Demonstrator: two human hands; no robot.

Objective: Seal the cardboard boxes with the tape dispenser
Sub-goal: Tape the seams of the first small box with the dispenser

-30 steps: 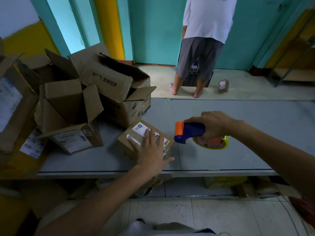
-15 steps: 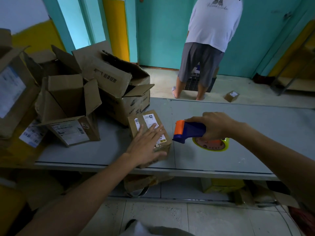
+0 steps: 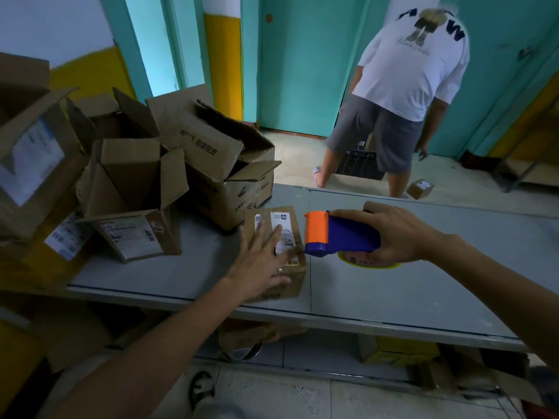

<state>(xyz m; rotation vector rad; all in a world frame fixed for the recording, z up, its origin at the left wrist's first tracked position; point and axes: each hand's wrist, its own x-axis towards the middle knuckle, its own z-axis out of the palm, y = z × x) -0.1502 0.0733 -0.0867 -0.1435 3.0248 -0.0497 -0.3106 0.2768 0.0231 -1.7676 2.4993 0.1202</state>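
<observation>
A small cardboard box [image 3: 289,220] with white labels lies flat on the grey table [image 3: 423,297] near its front edge. My left hand [image 3: 260,264] rests on the box top with straight, spread fingers. My right hand [image 3: 390,234] grips the blue handle of the tape dispenser [image 3: 338,234]. Its orange head sits right at the box's right edge. A yellow-rimmed tape roll shows under the dispenser, partly hidden by my hand.
Several opened cardboard boxes [image 3: 211,152] crowd the table's left side and back left. A person [image 3: 393,95] in a white shirt stands beyond the table, back turned. Another small box [image 3: 420,189] lies on the floor there. More clutter sits under the table.
The small box has been turned so its long side runs away from me. The dispenser's orange head has closed the gap and now sits at the box's right edge.
</observation>
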